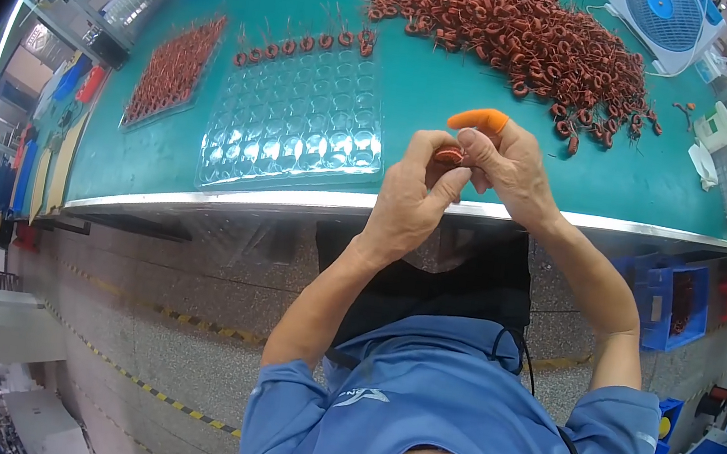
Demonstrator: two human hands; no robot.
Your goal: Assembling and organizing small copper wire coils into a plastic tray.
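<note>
Above the table's front edge, my left hand [414,192] pinches a small copper-wound ring coil [449,155] between thumb and fingers. My right hand [518,172] meets it from the right, thumb and fingers closed at the coil; whether they grip its wire lead is too small to see. An orange finger cot [479,119] covers the right index finger. Left of my hands lies a clear plastic tray [291,116] with round pockets, its far row holding several coils [289,47] with leads sticking up. A big heap of similar coils [517,36] lies beyond my hands.
A second tray packed with coils [176,69] lies farther left on the green table [439,72]. At the far right stand a blue-and-white fan [666,23] and a white container [716,129]. Blue bins [674,309] sit below the table on the right.
</note>
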